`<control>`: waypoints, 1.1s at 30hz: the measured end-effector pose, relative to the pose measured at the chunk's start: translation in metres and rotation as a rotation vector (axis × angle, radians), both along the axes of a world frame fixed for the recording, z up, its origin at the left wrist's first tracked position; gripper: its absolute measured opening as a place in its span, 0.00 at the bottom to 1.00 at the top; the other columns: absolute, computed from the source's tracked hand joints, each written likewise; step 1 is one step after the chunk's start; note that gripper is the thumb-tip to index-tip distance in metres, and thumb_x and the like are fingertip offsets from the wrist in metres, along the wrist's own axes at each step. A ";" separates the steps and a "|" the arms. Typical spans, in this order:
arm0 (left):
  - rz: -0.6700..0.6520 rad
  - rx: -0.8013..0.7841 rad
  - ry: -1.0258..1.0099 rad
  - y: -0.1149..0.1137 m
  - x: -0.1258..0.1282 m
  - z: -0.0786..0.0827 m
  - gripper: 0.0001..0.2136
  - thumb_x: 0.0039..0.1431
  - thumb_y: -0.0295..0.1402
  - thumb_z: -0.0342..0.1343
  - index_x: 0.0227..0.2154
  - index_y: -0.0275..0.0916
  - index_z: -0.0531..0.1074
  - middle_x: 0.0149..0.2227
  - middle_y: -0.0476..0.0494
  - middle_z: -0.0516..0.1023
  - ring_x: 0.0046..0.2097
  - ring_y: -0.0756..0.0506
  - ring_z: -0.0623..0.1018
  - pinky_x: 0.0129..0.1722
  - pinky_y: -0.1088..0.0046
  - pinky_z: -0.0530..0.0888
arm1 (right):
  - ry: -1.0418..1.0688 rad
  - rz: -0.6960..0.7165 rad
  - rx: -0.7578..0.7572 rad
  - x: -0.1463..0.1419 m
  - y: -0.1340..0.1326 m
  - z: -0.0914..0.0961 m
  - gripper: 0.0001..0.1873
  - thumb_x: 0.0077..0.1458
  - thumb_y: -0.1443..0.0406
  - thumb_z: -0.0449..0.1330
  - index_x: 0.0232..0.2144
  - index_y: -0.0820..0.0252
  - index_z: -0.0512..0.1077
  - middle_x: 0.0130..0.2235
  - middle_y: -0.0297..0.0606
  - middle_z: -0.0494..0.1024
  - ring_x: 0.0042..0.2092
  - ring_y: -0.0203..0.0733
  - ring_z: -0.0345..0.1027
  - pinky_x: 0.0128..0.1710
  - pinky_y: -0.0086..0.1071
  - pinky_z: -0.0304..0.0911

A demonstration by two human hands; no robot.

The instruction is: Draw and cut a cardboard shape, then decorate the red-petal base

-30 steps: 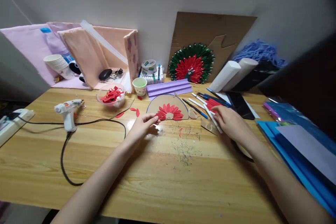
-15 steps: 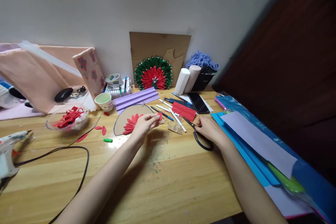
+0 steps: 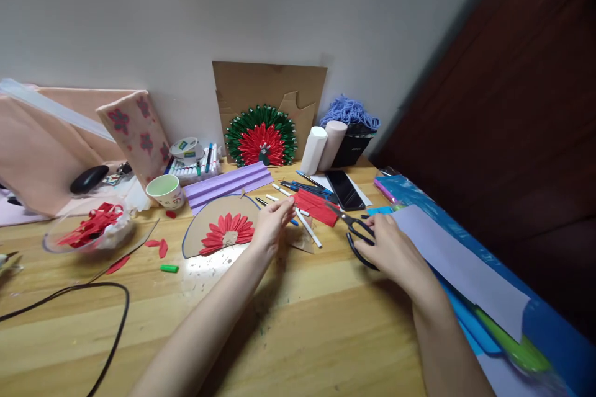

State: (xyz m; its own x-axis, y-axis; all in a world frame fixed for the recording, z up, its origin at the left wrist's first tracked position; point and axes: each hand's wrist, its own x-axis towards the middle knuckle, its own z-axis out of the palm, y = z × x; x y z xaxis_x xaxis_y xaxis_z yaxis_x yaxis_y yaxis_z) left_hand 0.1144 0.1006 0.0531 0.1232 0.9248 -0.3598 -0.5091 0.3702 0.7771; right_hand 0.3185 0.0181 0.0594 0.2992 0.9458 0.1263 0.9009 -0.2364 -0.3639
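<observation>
Scissors (image 3: 348, 219) in the right hand (image 3: 393, 248), fingers curled round the dark handles, blades angled towards the red sheet (image 3: 314, 206) on the table (image 3: 302, 322)! Over to the left hand (image 3: 274, 220): thumb and fingertips drawn together in a pinch beside the sheet's near corner, though whether anything sits between them I cannot tell.

That sheet looks feather-light, soft and finely crinkled (crepe paper, by my guess), so it should crease or tear under a hard tug; a gentle pinch at an edge, clear of the blades, would suit it. The scissors look stiff and the heavier of the pair, best held by those rounded loops.

And what textures! Left of the hands lies a half-round of flat, stiff-looking cardboard (image 3: 200, 223), edged in blue, with pointed red petals (image 3: 239, 226) fanned about a rough, pale centre. Behind it, a ridged purple strip (image 3: 228, 188); further back, shaggy blue yarn (image 3: 351, 111) spills over a dark container (image 3: 354, 150).
</observation>
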 end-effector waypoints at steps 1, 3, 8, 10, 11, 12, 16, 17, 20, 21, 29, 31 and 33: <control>0.003 0.018 -0.005 -0.002 0.001 0.002 0.08 0.40 0.30 0.68 0.24 0.31 0.76 0.24 0.46 0.76 0.27 0.55 0.74 0.36 0.79 0.72 | 0.090 -0.056 0.084 -0.002 0.000 0.001 0.15 0.44 0.60 0.59 0.35 0.61 0.64 0.39 0.45 0.69 0.39 0.47 0.66 0.35 0.34 0.59; 0.012 0.066 0.002 -0.007 0.002 0.007 0.10 0.40 0.32 0.68 0.25 0.32 0.77 0.26 0.46 0.77 0.29 0.54 0.75 0.38 0.78 0.72 | 0.427 -0.100 0.200 -0.014 0.004 0.000 0.19 0.45 0.54 0.60 0.34 0.59 0.63 0.35 0.41 0.68 0.35 0.44 0.65 0.31 0.33 0.59; 0.075 0.211 0.143 -0.014 0.005 0.014 0.11 0.43 0.34 0.66 0.30 0.34 0.77 0.31 0.45 0.78 0.33 0.51 0.75 0.38 0.75 0.71 | 1.559 0.217 0.062 -0.071 0.011 -0.018 0.27 0.45 0.43 0.58 0.31 0.60 0.65 0.27 0.30 0.60 0.21 0.29 0.51 0.19 0.26 0.53; 0.102 0.234 0.179 -0.015 0.006 0.013 0.10 0.44 0.34 0.64 0.30 0.35 0.76 0.31 0.45 0.77 0.33 0.50 0.75 0.38 0.74 0.71 | 1.729 0.332 0.051 -0.089 0.009 -0.027 0.31 0.41 0.39 0.59 0.32 0.60 0.67 0.28 0.30 0.60 0.22 0.28 0.53 0.20 0.26 0.56; 0.114 0.246 0.185 -0.016 0.007 0.011 0.10 0.44 0.34 0.64 0.30 0.35 0.76 0.30 0.46 0.77 0.33 0.50 0.75 0.37 0.74 0.70 | 1.776 0.384 0.016 -0.095 0.007 -0.032 0.33 0.39 0.37 0.58 0.32 0.59 0.67 0.28 0.30 0.60 0.22 0.29 0.54 0.20 0.28 0.59; 0.124 0.254 0.184 -0.016 0.008 0.010 0.09 0.45 0.35 0.63 0.29 0.35 0.75 0.29 0.47 0.76 0.33 0.50 0.75 0.37 0.73 0.70 | 1.804 0.419 -0.029 -0.099 0.004 -0.036 0.34 0.37 0.36 0.57 0.31 0.59 0.66 0.28 0.30 0.60 0.22 0.30 0.55 0.21 0.29 0.61; 0.137 0.269 0.187 -0.018 0.010 0.005 0.09 0.46 0.35 0.62 0.29 0.34 0.74 0.30 0.46 0.76 0.34 0.50 0.74 0.39 0.74 0.70 | 1.771 0.426 -0.145 -0.105 -0.003 -0.046 0.34 0.38 0.35 0.55 0.27 0.59 0.62 0.26 0.30 0.62 0.22 0.31 0.57 0.21 0.31 0.65; 0.132 0.270 0.198 -0.019 0.011 0.005 0.10 0.46 0.35 0.62 0.29 0.34 0.74 0.31 0.46 0.76 0.35 0.50 0.74 0.39 0.73 0.70 | 1.729 0.413 -0.148 -0.105 -0.004 -0.046 0.33 0.39 0.35 0.55 0.27 0.59 0.61 0.26 0.30 0.62 0.22 0.31 0.58 0.22 0.31 0.65; 0.117 0.285 0.224 -0.021 0.011 0.004 0.10 0.46 0.35 0.62 0.30 0.34 0.75 0.32 0.45 0.77 0.36 0.49 0.75 0.40 0.73 0.70 | 1.604 0.398 -0.131 -0.106 -0.006 -0.043 0.34 0.39 0.34 0.54 0.26 0.59 0.60 0.25 0.30 0.63 0.21 0.31 0.59 0.22 0.31 0.66; 0.115 0.290 0.232 -0.022 0.011 0.005 0.10 0.46 0.35 0.62 0.30 0.34 0.75 0.32 0.44 0.77 0.36 0.48 0.75 0.40 0.72 0.70 | 1.578 0.393 -0.122 -0.106 -0.006 -0.042 0.34 0.39 0.34 0.54 0.26 0.59 0.60 0.25 0.30 0.63 0.21 0.31 0.59 0.22 0.31 0.66; 0.109 0.262 0.250 -0.027 0.016 0.005 0.11 0.45 0.35 0.63 0.29 0.33 0.75 0.32 0.43 0.78 0.35 0.48 0.75 0.41 0.70 0.71 | 1.532 0.372 -0.088 -0.105 -0.005 -0.045 0.34 0.39 0.33 0.52 0.25 0.59 0.58 0.22 0.28 0.62 0.18 0.29 0.58 0.18 0.29 0.65; 0.111 0.250 0.247 -0.027 0.017 0.005 0.11 0.44 0.35 0.63 0.29 0.33 0.75 0.32 0.43 0.78 0.35 0.48 0.75 0.41 0.69 0.71 | 1.529 0.372 -0.077 -0.105 -0.006 -0.046 0.34 0.40 0.33 0.52 0.26 0.58 0.58 0.22 0.28 0.62 0.18 0.29 0.58 0.17 0.28 0.65; 0.116 0.241 0.255 -0.028 0.018 0.004 0.11 0.44 0.35 0.63 0.29 0.33 0.75 0.31 0.43 0.77 0.35 0.48 0.75 0.41 0.70 0.71 | 1.521 0.371 -0.073 -0.105 -0.006 -0.047 0.34 0.39 0.33 0.52 0.26 0.58 0.58 0.22 0.27 0.62 0.17 0.29 0.57 0.16 0.28 0.64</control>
State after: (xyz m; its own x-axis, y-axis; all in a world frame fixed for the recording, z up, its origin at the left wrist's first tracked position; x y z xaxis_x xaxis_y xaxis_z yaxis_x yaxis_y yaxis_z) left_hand 0.1322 0.0727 0.0575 -0.0531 0.9893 -0.1360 -0.3154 0.1126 0.9423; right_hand 0.2140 0.0119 0.0124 -0.1434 0.9831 -0.1139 -0.2772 -0.1503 -0.9490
